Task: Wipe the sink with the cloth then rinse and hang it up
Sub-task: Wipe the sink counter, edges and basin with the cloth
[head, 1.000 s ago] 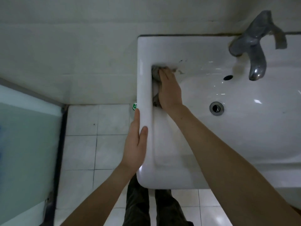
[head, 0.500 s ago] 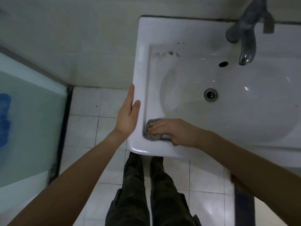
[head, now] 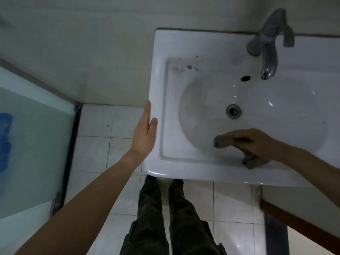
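forearms bare | trousers dark, possibly olive | shoes unclear

— Where is the cloth now?
— Away from the sink's left corners. The right hand now holds it on the bowl's near slope, further right than half a second ago.

a white sink is seen from above, set against a pale wall. a grey cloth is held on the near slope of its bowl by the right hand, one end trailing onto the front rim. the left hand is laid flat along the sink's left edge. a metal tap is mounted on the back rim, and dark specks are scattered near the back left corner. below, a white tiled floor is stood on by two trousered legs.
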`<state>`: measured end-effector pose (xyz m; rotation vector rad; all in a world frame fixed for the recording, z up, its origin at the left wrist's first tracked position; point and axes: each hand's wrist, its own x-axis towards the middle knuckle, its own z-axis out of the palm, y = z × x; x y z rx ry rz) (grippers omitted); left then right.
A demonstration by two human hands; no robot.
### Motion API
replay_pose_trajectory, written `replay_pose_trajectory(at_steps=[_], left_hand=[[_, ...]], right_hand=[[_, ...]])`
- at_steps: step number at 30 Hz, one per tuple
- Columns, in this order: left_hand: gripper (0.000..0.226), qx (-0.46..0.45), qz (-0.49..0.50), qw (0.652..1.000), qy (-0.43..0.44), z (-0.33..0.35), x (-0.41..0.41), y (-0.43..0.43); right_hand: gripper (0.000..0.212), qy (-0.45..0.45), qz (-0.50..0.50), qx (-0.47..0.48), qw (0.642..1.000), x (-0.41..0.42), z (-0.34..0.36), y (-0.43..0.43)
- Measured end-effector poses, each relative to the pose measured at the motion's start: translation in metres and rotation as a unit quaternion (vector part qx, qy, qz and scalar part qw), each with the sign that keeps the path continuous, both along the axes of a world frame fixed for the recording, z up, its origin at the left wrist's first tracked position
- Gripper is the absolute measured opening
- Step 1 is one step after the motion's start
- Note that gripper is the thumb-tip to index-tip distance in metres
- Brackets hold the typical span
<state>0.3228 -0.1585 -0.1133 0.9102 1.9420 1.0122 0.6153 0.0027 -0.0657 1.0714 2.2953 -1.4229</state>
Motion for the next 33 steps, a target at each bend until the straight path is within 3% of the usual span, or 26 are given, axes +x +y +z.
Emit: replay_pose_trajectory(at_steps=[3, 6, 10, 13, 15, 22, 26, 33], left_hand=[[0.056, 0.008, 0.005, 1.0, -0.001, -0.001, -0.001, 0.0], [0.056, 0.006, 0.002, 1.0, -0.005, -0.003, -0.002, -0.001], [0.055, 0.012, 0.006, 1.0, 0.0, -0.004, -0.001, 0.0], [0.055, 0.013, 0.01, 1.0, 0.006, -0.008, -0.002, 0.0], [0.055, 0.017, 0.009, 1.0, 0.007, -0.009, -0.003, 0.0], [0.057, 0.022, 0.01, 1.0, -0.004, -0.012, -0.002, 0.002], [0.055, 0.017, 0.01, 1.0, -0.014, -0.011, -0.002, 0.001], [0.055, 0.014, 0.007, 1.0, -0.022, -0.007, 0.0, 0.001]], right_hand=[[0.04, 0.142, -0.249, -0.04, 0.957, -0.038, 0.0, 0.011], [0.039, 0.232, -0.35, -0.074, 0.904, -0.087, -0.011, 0.033], [0.033, 0.218, -0.428, 0.092, 0.872, -0.152, -0.042, 0.078], [0.044, 0.168, -0.46, 0.255, 0.833, -0.2, -0.071, 0.075], [0.053, 0.146, -0.457, 0.297, 0.826, -0.224, -0.087, 0.057], [0.059, 0.051, -0.383, 0.313, 0.868, -0.245, -0.081, 0.045], [0.049, 0.09, -0.284, 0.328, 0.897, -0.271, -0.063, 0.033], [0.058, 0.133, -0.139, 0.269, 0.944, -0.233, -0.07, 0.042]])
